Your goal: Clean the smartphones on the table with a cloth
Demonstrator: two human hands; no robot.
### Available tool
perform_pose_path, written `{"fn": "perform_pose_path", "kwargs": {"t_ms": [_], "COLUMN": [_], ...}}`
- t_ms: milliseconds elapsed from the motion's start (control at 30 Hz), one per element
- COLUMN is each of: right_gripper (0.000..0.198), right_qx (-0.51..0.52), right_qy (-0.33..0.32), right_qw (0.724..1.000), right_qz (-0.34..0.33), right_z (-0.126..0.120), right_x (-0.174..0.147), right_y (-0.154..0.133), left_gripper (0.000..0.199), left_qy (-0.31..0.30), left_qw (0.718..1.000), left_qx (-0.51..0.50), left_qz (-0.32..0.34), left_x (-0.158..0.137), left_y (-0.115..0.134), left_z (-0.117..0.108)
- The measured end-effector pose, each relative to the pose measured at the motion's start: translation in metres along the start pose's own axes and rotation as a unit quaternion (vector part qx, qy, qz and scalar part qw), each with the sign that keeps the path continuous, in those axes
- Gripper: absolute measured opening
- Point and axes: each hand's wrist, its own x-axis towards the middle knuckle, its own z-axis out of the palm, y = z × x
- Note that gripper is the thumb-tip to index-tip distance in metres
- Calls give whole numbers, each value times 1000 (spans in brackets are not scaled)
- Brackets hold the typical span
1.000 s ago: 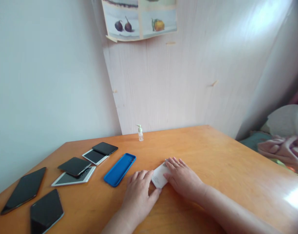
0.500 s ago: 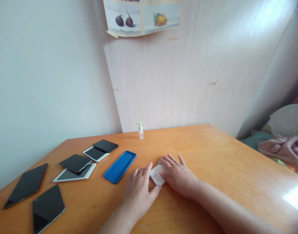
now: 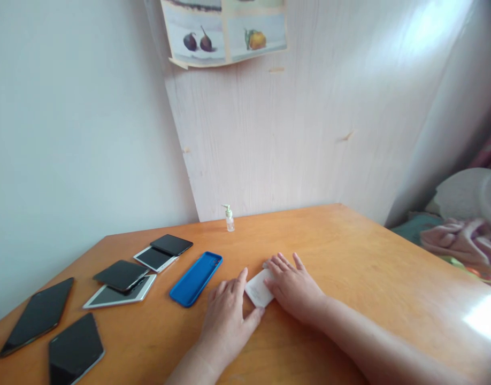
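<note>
A flat white piece (image 3: 258, 289), rectangular with faint grey marks, lies on the wooden table in front of me. Whether it is cloth, paper or something stiffer I cannot tell. My right hand (image 3: 291, 286) lies flat over its right part, fingers stretched out, and hides that side. My left hand (image 3: 228, 310) rests at its left, thumb and fingers apart. The left thumb reaches its near corner and the index fingertip is by its left edge. To the left of that hand lies a blue phone case (image 3: 196, 279), its hollow side up.
Several dark-screened phones and tablets lie at the left, among them a black tablet (image 3: 39, 315), another dark device (image 3: 76, 348) and a white-framed tablet (image 3: 121, 291) under a dark one (image 3: 121, 274). A small pump bottle (image 3: 229, 219) stands near the back wall. Bedding (image 3: 454, 240) is beyond the right edge.
The camera view has shifted slightly, so the table things appear a little lower and to the left. Both hands stay almost in the same place about the white piece.
</note>
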Motion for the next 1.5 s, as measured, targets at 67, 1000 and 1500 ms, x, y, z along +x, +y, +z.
{"fn": "perform_pose_path", "kwargs": {"t_ms": [67, 1000, 1500], "right_gripper": [54, 51, 17], "right_qx": [10, -90, -39], "right_qy": [-7, -24, -14], "right_qw": [997, 992, 998], "right_qz": [-76, -89, -48], "right_z": [0, -6, -16], "right_x": [-11, -26, -1], "right_y": [-15, -23, -13], "left_gripper": [70, 45, 36], "left_qy": [-5, -23, -28], "left_qw": [1000, 998, 996], "left_qx": [0, 42, 48], "left_qz": [0, 44, 63], "left_x": [0, 3, 7], "left_y": [-1, 0, 3], "left_z": [0, -8, -16]}}
